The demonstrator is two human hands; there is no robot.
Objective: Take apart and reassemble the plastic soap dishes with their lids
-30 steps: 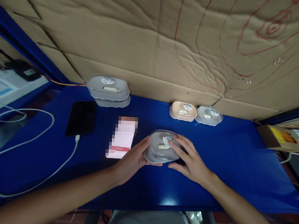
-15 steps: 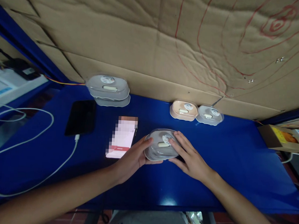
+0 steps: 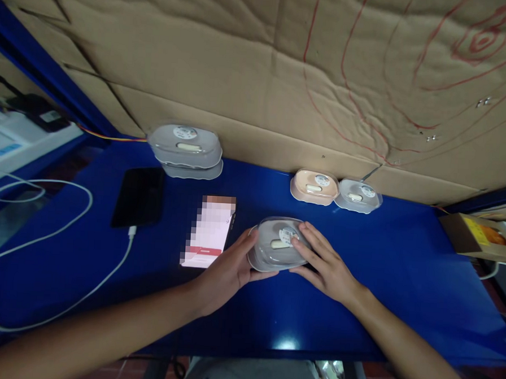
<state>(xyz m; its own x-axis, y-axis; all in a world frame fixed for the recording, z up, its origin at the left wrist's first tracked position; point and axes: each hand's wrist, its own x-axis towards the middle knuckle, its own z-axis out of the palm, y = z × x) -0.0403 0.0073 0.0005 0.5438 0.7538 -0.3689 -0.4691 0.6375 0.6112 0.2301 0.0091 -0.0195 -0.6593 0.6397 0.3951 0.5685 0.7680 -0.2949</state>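
Between my two hands is a grey plastic box with a clear lid (image 3: 270, 257), with a round white label and a cream-coloured handle on top. My left hand (image 3: 230, 264) grips its left end, thumb on the near-left rim and fingers underneath. On the right end, my right hand (image 3: 325, 264) holds it with fingers spread over the lid and the thumb at the near side. The box is slightly tilted above the blue table (image 3: 339, 324). Just left of it lies a phone with a lit screen (image 3: 211, 230).
Two stacked grey boxes (image 3: 187, 152) stand at the back left. A peach box (image 3: 314, 188) and another grey box (image 3: 358, 196) sit by the cardboard wall (image 3: 226, 52). A dark phone (image 3: 138, 197) with a white cable (image 3: 110, 281) lies left. An open carton (image 3: 466, 234) is far right.
The view has shifted very slightly. My right fingers have slid a little toward the right edge of the lid, showing more of the label. Both hands still hold the grey box.
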